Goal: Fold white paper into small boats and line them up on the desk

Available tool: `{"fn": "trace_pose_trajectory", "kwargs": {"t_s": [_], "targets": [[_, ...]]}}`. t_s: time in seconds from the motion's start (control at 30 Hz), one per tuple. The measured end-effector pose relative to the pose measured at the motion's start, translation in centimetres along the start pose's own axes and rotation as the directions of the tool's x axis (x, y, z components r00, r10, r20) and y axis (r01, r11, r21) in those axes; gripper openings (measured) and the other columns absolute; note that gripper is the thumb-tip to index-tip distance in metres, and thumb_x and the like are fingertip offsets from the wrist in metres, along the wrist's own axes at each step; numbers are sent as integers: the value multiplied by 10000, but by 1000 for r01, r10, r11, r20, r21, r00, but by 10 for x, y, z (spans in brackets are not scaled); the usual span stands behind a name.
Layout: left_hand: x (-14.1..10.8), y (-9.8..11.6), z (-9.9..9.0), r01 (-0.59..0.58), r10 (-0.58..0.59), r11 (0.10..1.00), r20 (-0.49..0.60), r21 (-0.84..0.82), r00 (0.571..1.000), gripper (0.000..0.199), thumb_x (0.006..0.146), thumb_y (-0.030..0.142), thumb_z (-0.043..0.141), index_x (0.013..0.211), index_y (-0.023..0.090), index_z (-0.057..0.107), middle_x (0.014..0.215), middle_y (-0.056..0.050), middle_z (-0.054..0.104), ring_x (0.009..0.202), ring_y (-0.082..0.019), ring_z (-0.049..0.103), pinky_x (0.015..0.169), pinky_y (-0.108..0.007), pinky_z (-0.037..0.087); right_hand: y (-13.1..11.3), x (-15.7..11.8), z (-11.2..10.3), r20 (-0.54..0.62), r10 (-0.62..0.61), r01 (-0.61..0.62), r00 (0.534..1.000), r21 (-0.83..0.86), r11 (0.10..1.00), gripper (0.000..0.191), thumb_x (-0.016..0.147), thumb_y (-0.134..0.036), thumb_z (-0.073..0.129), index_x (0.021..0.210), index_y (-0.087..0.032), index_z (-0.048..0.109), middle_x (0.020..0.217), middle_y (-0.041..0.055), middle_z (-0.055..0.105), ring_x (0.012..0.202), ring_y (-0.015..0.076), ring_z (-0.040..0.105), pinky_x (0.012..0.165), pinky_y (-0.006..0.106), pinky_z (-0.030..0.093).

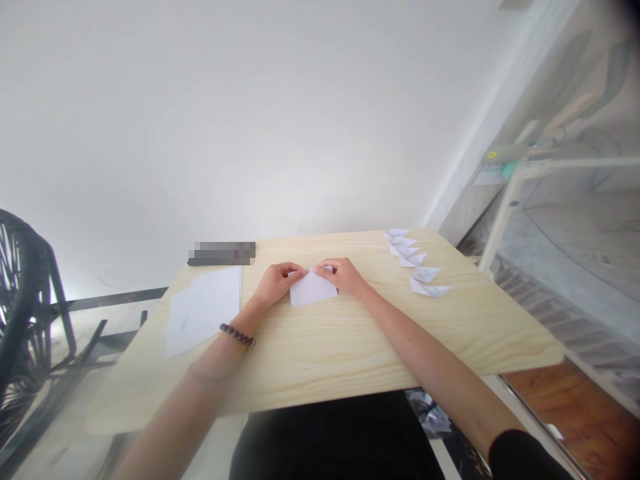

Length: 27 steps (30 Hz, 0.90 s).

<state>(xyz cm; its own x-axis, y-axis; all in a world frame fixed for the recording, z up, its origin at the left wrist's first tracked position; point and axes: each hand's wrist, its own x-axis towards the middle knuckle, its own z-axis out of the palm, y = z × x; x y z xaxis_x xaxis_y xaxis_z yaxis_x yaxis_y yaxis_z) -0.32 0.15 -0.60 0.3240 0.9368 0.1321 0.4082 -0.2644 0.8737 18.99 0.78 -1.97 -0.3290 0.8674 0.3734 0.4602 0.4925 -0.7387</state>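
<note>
Your left grip (275, 284) and right grip (346, 275) pinch the upper edge of the small white paper sheet (313, 292); even pressure should crease it cleanly. It's mid-bench (320, 353), left of the folded white paper boats (427, 274).

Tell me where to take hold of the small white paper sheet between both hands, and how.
Pinch the small white paper sheet lightly at the middle of its near edge, probably best from the person's side: the left hand and right hand grip its far side, leaving the thin, straight near edge uncovered.
</note>
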Motion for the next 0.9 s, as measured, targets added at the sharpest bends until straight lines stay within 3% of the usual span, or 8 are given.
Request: {"fn": "trace_pose_trajectory", "kwargs": {"t_s": [0.3, 0.57, 0.73, 0.9], "targets": [[-1, 4, -1, 83, -82, 996, -46, 20, 996, 447, 645, 520, 557, 816, 116, 639, 682, -44, 634, 584, -146, 544, 474, -215, 376, 3, 1, 1, -25, 26, -23, 999, 85, 996, 294, 741, -404, 501, 792, -145, 629, 756, 34, 639, 630, 107, 543, 539, 194, 387], [-3, 4, 2, -33, 33, 999, -12, -29, 999, 398, 688, 497, 524, 809, 135, 638, 816, -60, 653, 719, -166, 569, 593, -232, 421, -3, 0, 1, 16, -51, 51, 999, 25, 998, 246, 760, -351, 485, 789, -163, 641, 781, 24, 645, 626, 93, 530, 553, 192, 371], [-2, 3, 2, -36, 35, 999, -19, -31, 999, 387, 697, 482, 521, 810, 129, 636, 819, -65, 652, 741, -175, 565, 624, -244, 420, -2, -2, 2, 23, -32, 33, 999, -24, 999, 282, 765, -388, 474, 772, -158, 639, 690, 8, 626, 539, 74, 470, 501, 186, 335], [-1, 2, 0, -51, 50, 999, -62, -13, 997, 385, 709, 474, 512, 825, 123, 622, 831, -67, 641, 757, -177, 559, 641, -245, 420, 0, -1, 2, 23, -46, 46, 999, -32, 998, 316, 793, -388, 435, 769, -146, 637, 691, 17, 626, 572, 85, 498, 519, 187, 340]]}}
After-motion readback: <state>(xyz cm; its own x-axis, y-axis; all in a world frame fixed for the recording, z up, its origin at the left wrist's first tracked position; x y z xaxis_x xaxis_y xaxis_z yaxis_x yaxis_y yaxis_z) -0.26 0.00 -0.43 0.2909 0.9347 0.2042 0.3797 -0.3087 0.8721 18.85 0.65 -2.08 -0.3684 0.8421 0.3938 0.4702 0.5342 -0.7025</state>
